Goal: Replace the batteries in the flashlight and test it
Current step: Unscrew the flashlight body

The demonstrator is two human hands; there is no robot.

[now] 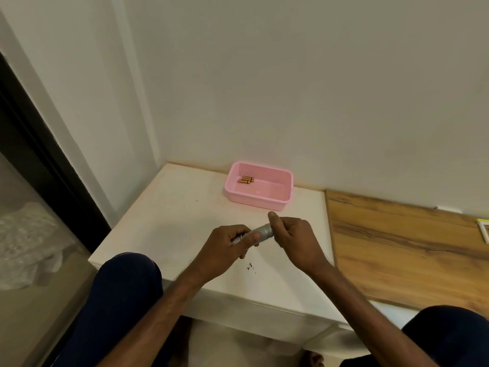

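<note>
My left hand [227, 242] and right hand [291, 234] both grip the flashlight [258, 233] above the table [164, 221], apparently twisting it, while batteries [245, 180] wait in the basket [275, 202], so swapping and testing seem left.

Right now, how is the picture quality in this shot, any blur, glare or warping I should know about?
Head view: dim, warm, even light with no glare. Soft shadows lie under the hands and the pink basket. The wide lens bends the wall edges at the left. The flashlight, held between the left hand and the right hand, is slightly soft; the batteries are too small for detail.
</note>
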